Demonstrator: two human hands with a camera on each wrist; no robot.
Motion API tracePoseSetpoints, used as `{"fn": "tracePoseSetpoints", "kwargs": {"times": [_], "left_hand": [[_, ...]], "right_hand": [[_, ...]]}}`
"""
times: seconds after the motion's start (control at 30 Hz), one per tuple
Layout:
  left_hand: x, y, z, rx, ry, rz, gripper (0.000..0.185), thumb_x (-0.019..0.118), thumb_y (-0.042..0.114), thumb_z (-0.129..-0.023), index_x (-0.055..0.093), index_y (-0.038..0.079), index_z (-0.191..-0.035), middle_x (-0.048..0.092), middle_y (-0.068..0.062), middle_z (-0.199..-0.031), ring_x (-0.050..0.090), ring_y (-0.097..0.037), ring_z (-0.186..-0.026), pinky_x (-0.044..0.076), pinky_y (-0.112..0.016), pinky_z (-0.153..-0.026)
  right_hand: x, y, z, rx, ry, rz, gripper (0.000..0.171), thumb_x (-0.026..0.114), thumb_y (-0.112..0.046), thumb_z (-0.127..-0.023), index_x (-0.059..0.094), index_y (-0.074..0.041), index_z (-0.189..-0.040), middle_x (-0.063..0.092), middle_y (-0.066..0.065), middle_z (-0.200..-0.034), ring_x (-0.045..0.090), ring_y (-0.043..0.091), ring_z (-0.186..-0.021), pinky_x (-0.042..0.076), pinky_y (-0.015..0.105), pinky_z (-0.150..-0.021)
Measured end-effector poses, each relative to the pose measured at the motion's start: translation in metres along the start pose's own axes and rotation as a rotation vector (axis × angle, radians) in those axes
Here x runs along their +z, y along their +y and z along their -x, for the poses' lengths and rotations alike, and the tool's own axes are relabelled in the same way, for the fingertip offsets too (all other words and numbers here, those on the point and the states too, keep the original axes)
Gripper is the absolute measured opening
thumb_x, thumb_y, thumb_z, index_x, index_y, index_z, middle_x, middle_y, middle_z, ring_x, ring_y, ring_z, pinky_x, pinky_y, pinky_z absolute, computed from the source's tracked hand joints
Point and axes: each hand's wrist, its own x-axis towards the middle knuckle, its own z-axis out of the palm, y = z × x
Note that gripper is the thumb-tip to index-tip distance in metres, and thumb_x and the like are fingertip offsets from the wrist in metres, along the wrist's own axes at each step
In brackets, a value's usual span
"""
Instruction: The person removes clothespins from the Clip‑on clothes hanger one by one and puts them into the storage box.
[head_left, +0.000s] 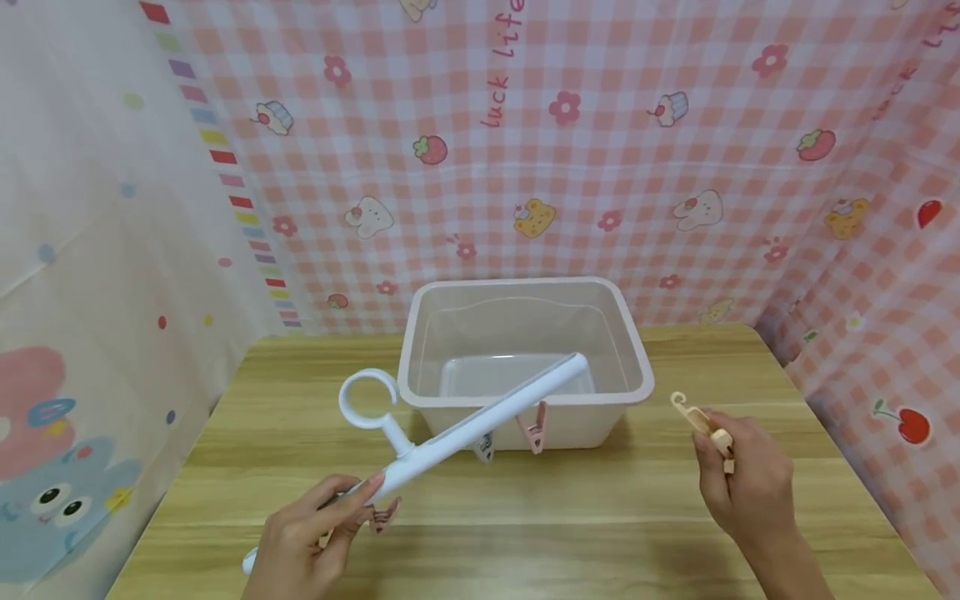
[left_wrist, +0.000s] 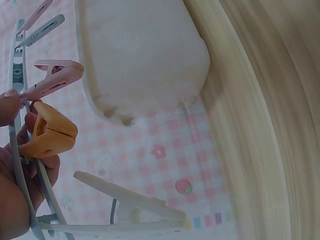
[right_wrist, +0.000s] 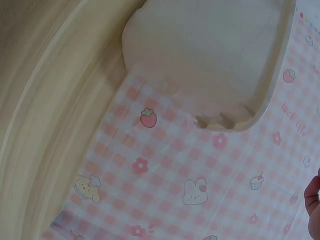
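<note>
My left hand [head_left: 300, 533] grips a pale blue plastic hanger [head_left: 487, 421], its bar slanting up to the right in front of the bin and its round hook up. Clothespins hang along the bar: a grey one [head_left: 484, 448], a pink one [head_left: 536, 431] and a second pink one [head_left: 384, 517] by my fingers. The left wrist view adds an orange clothespin [left_wrist: 54, 134] beside my fingers and a cream one [left_wrist: 135, 202] at the hanger's near end. To the right of the bin, my right hand [head_left: 750, 475] pinches a cream clothespin with a small hook [head_left: 681, 403], partly hidden by the fingers.
A cream plastic bin [head_left: 637, 367] stands at the back middle of the wooden table [head_left: 600, 525]. Behind it hangs a pink checked cloth [head_left: 465, 192], and more cloth lines both sides. Only a bit of my right hand shows at the right wrist view's edge.
</note>
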Motion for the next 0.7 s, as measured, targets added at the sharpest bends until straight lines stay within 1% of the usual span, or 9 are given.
{"fn": "tracePoseSetpoints", "kwargs": {"times": [0.1,0.17,0.27,0.33,0.4,0.47,0.53,0.63,0.7], "left_hand": [[-0.007,-0.001,0.003,-0.041,0.004,-0.03,0.036,0.056,0.034,-0.103,0.075,0.009,-0.122,0.072,-0.008,-0.092,0.042,0.01,-0.06,0.034,-0.003,-0.05],[-0.013,-0.001,0.006,-0.075,0.001,-0.041,0.037,0.056,0.034,-0.102,0.075,0.009,-0.122,0.072,-0.008,-0.091,0.041,0.011,-0.06,0.034,-0.003,-0.05],[-0.018,-0.002,0.01,-0.1,0.01,-0.048,0.038,0.056,0.034,-0.102,0.075,0.008,-0.122,0.072,-0.008,-0.09,0.042,0.011,-0.061,0.034,-0.003,-0.05],[-0.021,-0.003,0.013,-0.104,0.022,-0.052,0.038,0.057,0.034,-0.102,0.075,0.007,-0.121,0.072,-0.009,-0.089,0.042,0.011,-0.061,0.034,-0.003,-0.051],[-0.023,-0.004,0.015,-0.111,0.033,-0.058,0.038,0.057,0.034,-0.102,0.076,0.007,-0.12,0.072,-0.009,-0.088,0.042,0.011,-0.062,0.033,-0.004,-0.051],[-0.025,-0.005,0.017,-0.12,0.04,-0.061,0.039,0.056,0.035,-0.102,0.076,0.007,-0.12,0.071,-0.009,-0.088,0.04,0.012,-0.061,0.033,-0.004,-0.05],[-0.026,-0.006,0.019,-0.121,0.05,-0.06,0.039,0.057,0.034,-0.102,0.076,0.006,-0.12,0.071,-0.01,-0.088,0.039,0.012,-0.061,0.032,-0.004,-0.05],[-0.027,-0.007,0.022,-0.13,0.053,-0.065,0.039,0.057,0.035,-0.102,0.075,0.006,-0.12,0.071,-0.008,-0.088,0.039,0.013,-0.06,0.033,-0.004,-0.05],[-0.028,-0.007,0.023,-0.13,0.055,-0.061,0.039,0.057,0.035,-0.101,0.075,0.005,-0.12,0.071,-0.009,-0.087,0.04,0.012,-0.06,0.034,-0.005,-0.05]], "right_hand": [[0.001,0.002,-0.003,0.005,0.002,0.006,0.06,0.051,-0.04,-0.107,0.061,0.014,-0.082,0.053,0.019,-0.058,0.04,0.02,-0.048,0.03,0.026,-0.042],[0.002,0.003,-0.004,0.012,0.001,0.004,0.06,0.051,-0.041,-0.106,0.061,0.014,-0.082,0.053,0.019,-0.059,0.04,0.02,-0.049,0.031,0.026,-0.044],[0.004,0.007,-0.005,0.03,-0.02,-0.021,0.062,0.051,-0.042,-0.106,0.061,0.013,-0.079,0.055,0.02,-0.06,0.04,0.016,-0.051,0.029,0.025,-0.045],[0.005,0.012,-0.004,0.065,-0.055,-0.044,0.063,0.051,-0.044,-0.106,0.06,0.012,-0.079,0.056,0.02,-0.063,0.04,0.009,-0.056,0.028,0.024,-0.047],[0.006,0.02,-0.003,0.123,-0.117,-0.086,0.062,0.051,-0.044,-0.106,0.059,0.012,-0.08,0.056,0.017,-0.065,0.039,-0.001,-0.061,0.028,0.019,-0.048],[0.008,0.029,-0.003,0.183,-0.183,-0.139,0.055,0.054,-0.037,-0.106,0.057,0.01,-0.077,0.057,0.013,-0.066,0.042,-0.007,-0.066,0.033,0.014,-0.052],[0.011,0.037,-0.004,0.242,-0.252,-0.193,0.042,0.057,-0.025,-0.105,0.059,0.01,-0.082,0.055,0.008,-0.066,0.043,-0.012,-0.069,0.037,0.009,-0.058],[0.018,0.048,-0.007,0.304,-0.343,-0.266,0.018,0.06,-0.004,-0.1,0.063,0.008,-0.087,0.058,0.003,-0.066,0.049,-0.012,-0.07,0.041,0.008,-0.062],[0.025,0.052,-0.011,0.349,-0.385,-0.286,0.006,0.062,0.005,-0.096,0.066,0.008,-0.093,0.059,0.001,-0.066,0.05,-0.011,-0.067,0.041,0.009,-0.059]]}}
